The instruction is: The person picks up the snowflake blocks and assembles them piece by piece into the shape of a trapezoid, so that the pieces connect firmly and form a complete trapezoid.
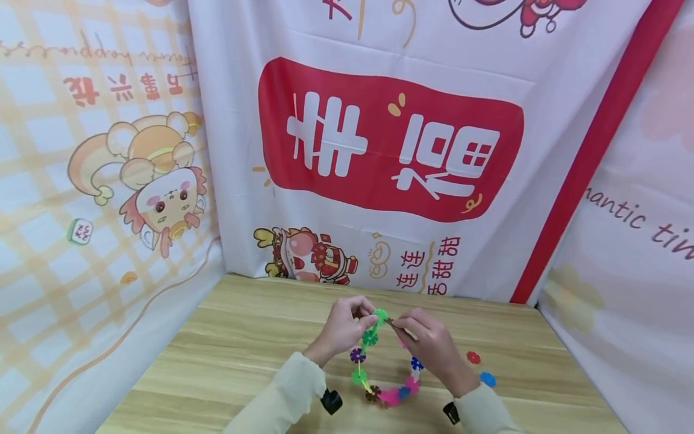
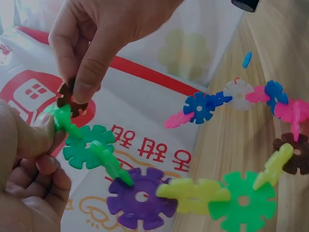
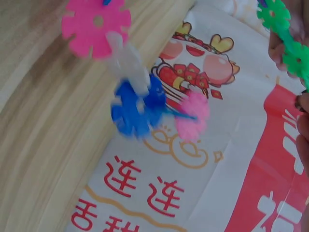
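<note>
A chain of interlocked plastic snowflake discs in several colours hangs in a loop over the wooden table. My left hand [image 1: 347,325] pinches a bright green disc [image 2: 60,117] at one end of it. With thumb and fingers, my right hand [image 1: 434,340] pinches a brown disc [image 2: 77,107] whose edge meets that green disc; whether the slots are joined I cannot tell. Down from there run a green disc [image 2: 79,152], a purple disc [image 2: 123,203] and a yellow disc [image 2: 186,193]. The far end shows a pink disc [image 3: 192,116] beside blue ones.
A red disc [image 1: 473,357] and a blue disc [image 1: 488,379] lie loose on the wooden table [image 1: 244,337], right of the right hand. Printed cloth [image 1: 228,150] hangs behind the table and along both sides. Black wrist mounts [image 1: 331,401] sit by the sleeves.
</note>
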Action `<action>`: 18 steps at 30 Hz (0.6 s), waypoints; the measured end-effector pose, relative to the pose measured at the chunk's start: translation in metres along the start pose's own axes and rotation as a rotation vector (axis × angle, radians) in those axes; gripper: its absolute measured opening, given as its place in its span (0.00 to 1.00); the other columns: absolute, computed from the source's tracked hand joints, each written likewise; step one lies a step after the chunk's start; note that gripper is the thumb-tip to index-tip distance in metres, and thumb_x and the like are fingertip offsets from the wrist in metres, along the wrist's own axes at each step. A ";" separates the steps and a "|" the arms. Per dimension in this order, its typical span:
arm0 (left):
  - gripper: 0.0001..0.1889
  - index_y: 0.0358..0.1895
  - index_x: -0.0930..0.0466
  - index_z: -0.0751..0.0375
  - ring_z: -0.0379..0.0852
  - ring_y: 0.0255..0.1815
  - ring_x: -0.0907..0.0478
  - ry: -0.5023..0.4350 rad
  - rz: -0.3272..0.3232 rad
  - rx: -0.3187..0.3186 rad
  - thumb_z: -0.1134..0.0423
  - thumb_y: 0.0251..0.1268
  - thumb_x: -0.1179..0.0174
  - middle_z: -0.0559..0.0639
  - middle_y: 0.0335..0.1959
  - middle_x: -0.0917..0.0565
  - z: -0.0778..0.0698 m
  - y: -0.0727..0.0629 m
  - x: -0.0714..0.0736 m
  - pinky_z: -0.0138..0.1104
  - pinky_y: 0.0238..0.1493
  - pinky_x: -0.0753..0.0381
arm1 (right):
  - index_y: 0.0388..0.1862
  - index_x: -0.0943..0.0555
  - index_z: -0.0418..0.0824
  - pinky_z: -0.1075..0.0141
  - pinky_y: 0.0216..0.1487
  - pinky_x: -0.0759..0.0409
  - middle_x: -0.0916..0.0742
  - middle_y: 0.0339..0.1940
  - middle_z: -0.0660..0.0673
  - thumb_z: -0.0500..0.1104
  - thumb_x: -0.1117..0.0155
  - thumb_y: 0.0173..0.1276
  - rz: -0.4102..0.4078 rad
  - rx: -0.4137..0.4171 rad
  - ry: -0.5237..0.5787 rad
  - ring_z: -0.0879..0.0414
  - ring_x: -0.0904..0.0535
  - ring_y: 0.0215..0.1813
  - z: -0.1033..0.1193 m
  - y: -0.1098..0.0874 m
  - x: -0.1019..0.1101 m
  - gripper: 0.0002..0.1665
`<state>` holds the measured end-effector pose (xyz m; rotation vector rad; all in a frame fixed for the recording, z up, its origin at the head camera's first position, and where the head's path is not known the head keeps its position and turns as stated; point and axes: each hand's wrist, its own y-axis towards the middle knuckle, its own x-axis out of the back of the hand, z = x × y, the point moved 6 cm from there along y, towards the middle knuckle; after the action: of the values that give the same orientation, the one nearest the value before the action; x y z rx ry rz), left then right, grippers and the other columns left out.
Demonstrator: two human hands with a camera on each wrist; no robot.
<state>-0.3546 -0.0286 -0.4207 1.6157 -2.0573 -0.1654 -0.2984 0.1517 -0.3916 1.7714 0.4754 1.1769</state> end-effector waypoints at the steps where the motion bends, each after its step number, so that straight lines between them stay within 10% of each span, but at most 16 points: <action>1: 0.05 0.35 0.15 0.55 0.37 0.27 0.26 -0.002 0.004 -0.004 0.69 0.69 0.31 0.48 0.29 0.17 0.000 0.000 0.000 0.26 0.29 0.25 | 0.35 0.12 0.39 0.72 0.43 0.12 0.11 0.35 0.47 0.46 0.39 0.81 -0.003 0.004 -0.006 0.56 0.13 0.37 0.000 0.000 0.000 0.16; 8: 0.01 0.41 0.14 0.52 0.38 0.31 0.23 0.037 0.095 -0.005 0.62 0.73 0.32 0.45 0.33 0.16 0.000 0.001 -0.004 0.27 0.32 0.22 | 0.37 0.12 0.39 0.73 0.45 0.12 0.10 0.37 0.47 0.37 0.24 0.69 0.062 -0.001 -0.003 0.57 0.12 0.38 -0.008 0.002 0.002 0.03; 18: 0.20 0.59 0.15 0.46 0.36 0.47 0.19 0.211 0.283 -0.007 0.43 0.71 0.31 0.40 0.46 0.13 -0.010 0.013 -0.012 0.30 0.49 0.16 | 0.36 0.11 0.40 0.70 0.41 0.12 0.10 0.36 0.49 0.39 0.24 0.70 0.187 0.152 0.004 0.58 0.13 0.37 -0.016 0.021 0.014 0.04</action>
<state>-0.3592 -0.0119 -0.4104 1.2607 -2.0873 0.0933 -0.3096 0.1593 -0.3645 1.9783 0.4179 1.3028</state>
